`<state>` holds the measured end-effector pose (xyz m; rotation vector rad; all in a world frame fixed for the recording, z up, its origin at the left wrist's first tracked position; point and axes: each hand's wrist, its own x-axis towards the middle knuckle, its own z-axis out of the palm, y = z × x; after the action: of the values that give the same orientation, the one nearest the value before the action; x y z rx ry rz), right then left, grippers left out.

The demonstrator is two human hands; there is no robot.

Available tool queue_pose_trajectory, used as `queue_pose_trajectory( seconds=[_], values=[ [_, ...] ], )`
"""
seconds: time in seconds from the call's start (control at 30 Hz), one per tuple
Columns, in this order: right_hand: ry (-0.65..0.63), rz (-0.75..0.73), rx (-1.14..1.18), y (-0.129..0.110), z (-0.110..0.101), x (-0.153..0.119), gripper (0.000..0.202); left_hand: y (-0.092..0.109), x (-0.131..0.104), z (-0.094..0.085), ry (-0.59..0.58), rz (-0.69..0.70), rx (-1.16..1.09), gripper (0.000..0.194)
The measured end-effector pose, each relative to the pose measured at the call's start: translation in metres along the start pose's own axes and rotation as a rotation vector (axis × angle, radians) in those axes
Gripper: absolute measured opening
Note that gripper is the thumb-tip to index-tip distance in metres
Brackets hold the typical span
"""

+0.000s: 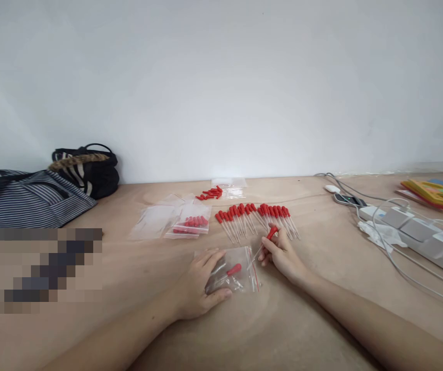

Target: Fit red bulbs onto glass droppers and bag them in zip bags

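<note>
My left hand (201,283) lies spread on a clear zip bag (243,282), which has a red line along its right edge. Inside that bag is a dropper with a red rubber bulb (234,269). Between the fingers of my right hand (279,252) is another dropper (272,233), its red bulb up and its clear tube slanting down-left to the bag's mouth. Just beyond, several red-bulbed droppers (240,212) lie side by side in a row. Filled bags (188,226) with red bulbs showing are stacked left of the row, beside flat clear bags (151,219).
At the back lie loose red bulbs (210,194) and clear tubes (233,191). A power strip (418,237) with chargers and white cables runs along the right, near a crumpled tissue (383,234). Striped (31,198) and black bags (89,172) stand at left.
</note>
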<state>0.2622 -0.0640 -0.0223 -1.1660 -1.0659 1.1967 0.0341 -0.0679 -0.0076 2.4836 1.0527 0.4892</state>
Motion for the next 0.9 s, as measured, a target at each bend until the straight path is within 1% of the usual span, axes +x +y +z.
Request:
queue_pose_trajectory(
  seconds=[0.07, 0.13, 0.17, 0.23, 0.3, 0.33, 0.4, 0.5, 0.57, 0.63, 0.73, 0.8, 0.9],
  values=[
    [-0.058, 0.056, 0.051, -0.001, 0.001, -0.001, 0.047, 0.002, 0.000, -0.001, -0.002, -0.008, 0.005, 0.064],
    [-0.143, 0.067, 0.030, -0.002, -0.001, -0.002, 0.040, 0.003, 0.000, -0.002, -0.007, -0.004, 0.017, 0.064],
    [-0.187, 0.039, -0.024, -0.002, -0.002, -0.002, 0.038, 0.002, 0.000, -0.002, -0.012, 0.004, 0.023, 0.064],
    [-0.251, -0.062, -0.187, -0.002, -0.006, -0.002, 0.031, 0.000, 0.001, -0.002, -0.014, 0.017, 0.032, 0.063],
    [-0.284, -0.141, -0.325, 0.000, -0.009, -0.002, 0.025, -0.002, 0.001, -0.001, -0.017, 0.024, 0.035, 0.063],
    [-0.297, -0.154, -0.360, 0.000, -0.011, -0.002, 0.023, -0.003, 0.001, 0.000, -0.019, 0.022, 0.037, 0.063],
    [-0.342, -0.131, -0.387, 0.001, -0.013, -0.002, 0.023, -0.004, 0.001, 0.001, -0.027, 0.014, 0.038, 0.063],
    [-0.472, -0.073, -0.412, 0.000, -0.013, -0.003, 0.021, -0.002, 0.001, 0.000, -0.037, -0.003, 0.030, 0.064],
    [-0.561, -0.042, -0.392, -0.002, -0.012, -0.004, 0.021, -0.001, 0.001, -0.001, -0.039, -0.009, 0.021, 0.063],
    [-0.614, -0.033, -0.352, -0.004, -0.010, -0.004, 0.022, 0.000, 0.001, -0.002, -0.039, -0.011, 0.010, 0.063],
    [-0.611, -0.021, -0.323, -0.003, -0.004, -0.003, 0.026, 0.000, 0.002, -0.003, -0.031, -0.011, -0.016, 0.064],
    [-0.546, -0.017, -0.331, 0.000, 0.002, -0.002, 0.029, -0.002, 0.002, -0.002, -0.029, -0.010, -0.026, 0.064],
    [-0.421, -0.063, -0.368, 0.007, 0.010, -0.002, 0.031, -0.004, 0.003, -0.001, -0.029, -0.014, -0.026, 0.064]
  ],
)
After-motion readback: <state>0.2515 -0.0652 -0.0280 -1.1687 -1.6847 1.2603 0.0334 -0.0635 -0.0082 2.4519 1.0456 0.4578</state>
